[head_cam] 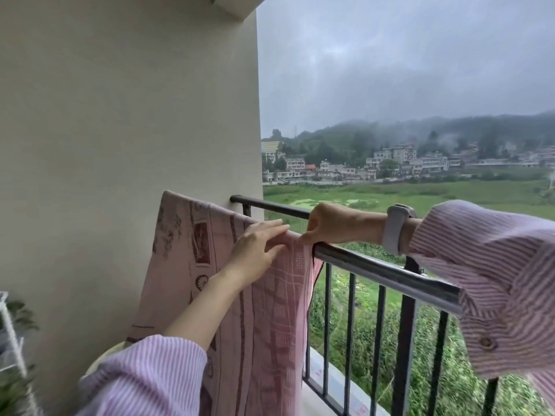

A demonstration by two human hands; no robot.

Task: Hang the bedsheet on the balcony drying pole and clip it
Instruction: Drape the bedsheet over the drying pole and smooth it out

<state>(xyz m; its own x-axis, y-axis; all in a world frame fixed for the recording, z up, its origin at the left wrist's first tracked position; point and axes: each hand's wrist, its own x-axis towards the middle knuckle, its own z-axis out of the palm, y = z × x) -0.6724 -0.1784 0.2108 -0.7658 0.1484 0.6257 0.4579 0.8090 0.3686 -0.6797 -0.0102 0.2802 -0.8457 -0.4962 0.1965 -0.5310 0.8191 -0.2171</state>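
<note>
A pink patterned bedsheet (270, 313) hangs folded over a shiny metal drying pole (375, 270) that runs along the balcony railing. My left hand (258, 250) lies flat on the sheet where it crosses the pole, fingers spread. My right hand (336, 225) reaches over the pole from the right and pinches the sheet's right edge at the top. No clip shows in view.
A black railing (405, 349) with vertical bars stands under the pole, with open fields beyond. A cream wall (129, 115) closes the left side. A white rack with plants (15, 340) stands at the lower left. A pale round object peeks out below the sheet.
</note>
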